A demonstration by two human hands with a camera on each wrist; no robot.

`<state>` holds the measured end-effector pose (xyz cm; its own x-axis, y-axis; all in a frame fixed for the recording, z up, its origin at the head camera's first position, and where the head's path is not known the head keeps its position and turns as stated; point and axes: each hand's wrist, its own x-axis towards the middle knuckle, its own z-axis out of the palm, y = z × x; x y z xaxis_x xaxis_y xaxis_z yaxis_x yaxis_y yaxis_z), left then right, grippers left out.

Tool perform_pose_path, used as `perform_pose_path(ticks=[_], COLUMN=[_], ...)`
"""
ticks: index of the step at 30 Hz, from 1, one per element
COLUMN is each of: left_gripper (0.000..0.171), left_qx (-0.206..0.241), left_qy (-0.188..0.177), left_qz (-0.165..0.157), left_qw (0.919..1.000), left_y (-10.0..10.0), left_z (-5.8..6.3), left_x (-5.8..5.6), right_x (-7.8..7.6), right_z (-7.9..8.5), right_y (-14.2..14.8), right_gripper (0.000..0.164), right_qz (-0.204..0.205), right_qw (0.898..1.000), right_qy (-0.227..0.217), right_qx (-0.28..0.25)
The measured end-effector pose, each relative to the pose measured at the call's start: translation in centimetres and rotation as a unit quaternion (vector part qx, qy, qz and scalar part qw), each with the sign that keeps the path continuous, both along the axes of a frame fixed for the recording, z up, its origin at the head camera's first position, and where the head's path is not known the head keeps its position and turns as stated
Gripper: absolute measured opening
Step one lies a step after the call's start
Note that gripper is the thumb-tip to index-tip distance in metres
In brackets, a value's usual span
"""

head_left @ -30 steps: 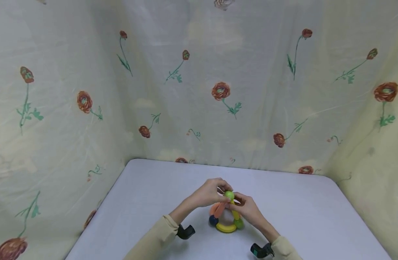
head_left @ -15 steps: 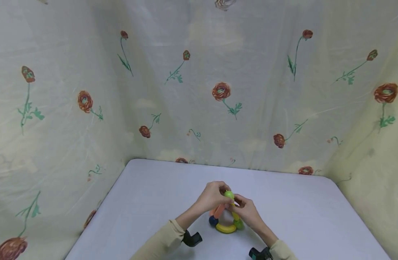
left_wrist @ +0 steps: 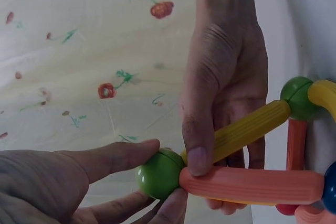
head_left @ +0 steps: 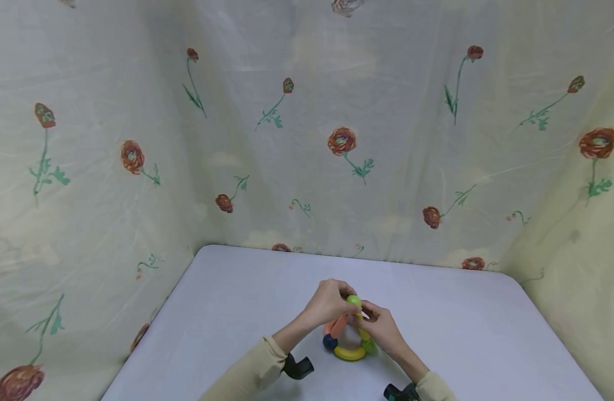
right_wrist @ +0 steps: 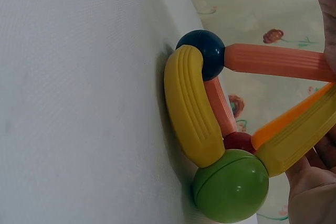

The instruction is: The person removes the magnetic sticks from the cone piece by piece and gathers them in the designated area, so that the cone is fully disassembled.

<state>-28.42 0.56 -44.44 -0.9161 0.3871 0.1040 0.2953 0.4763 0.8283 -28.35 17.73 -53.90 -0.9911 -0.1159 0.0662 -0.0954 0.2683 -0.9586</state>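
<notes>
A pyramid of toy building rods and balls stands on the white table [head_left: 267, 278]. At its top is a light green ball [left_wrist: 160, 174], which my left hand [head_left: 329, 301] pinches between thumb and fingers. Just below that ball, my right hand [head_left: 382, 326] grips the yellow rod [left_wrist: 252, 132], its thumb beside the upper end of a salmon rod [left_wrist: 257, 184]. An orange rod [right_wrist: 294, 113] slopes up behind. Low on the frame are a navy ball [right_wrist: 202, 53], another green ball [right_wrist: 231, 187] and a red ball [right_wrist: 240, 141]. A curved yellow rod [right_wrist: 191, 106] joins the navy and green ones.
Floral curtains [head_left: 307, 161] hang behind the table and along both sides. Black wrist cameras, left [head_left: 298, 367] and right [head_left: 401, 392], jut out under the forearms close over the table. Beige sleeves [head_left: 247, 370] cover the forearms.
Over the first half second my left hand sinks a little and its forearm shifts right. Both hands keep their hold on the pyramid's top, and little differs since then.
</notes>
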Motion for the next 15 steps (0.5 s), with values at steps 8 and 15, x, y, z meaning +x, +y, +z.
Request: perform_pose_path(ticks=[8,15], left_gripper=[0.023,0.023], left_qx=[-0.003,-0.001], left_qy=[-0.002,0.003], left_qz=[0.013,0.01], left_qw=[0.9999,0.9999], left_y=[0.02,0.07], left_z=[0.41,0.32], left_x=[0.31,0.3], right_x=[0.13,0.16], right_z=[-0.07,-0.04], right_y=[-0.15,-0.1], right_gripper=[0.042,0.042], right_qz=[-0.001,0.005], right_qw=[1.0,1.0], right_qy=[0.003,0.005], right_qx=[0.007,0.007])
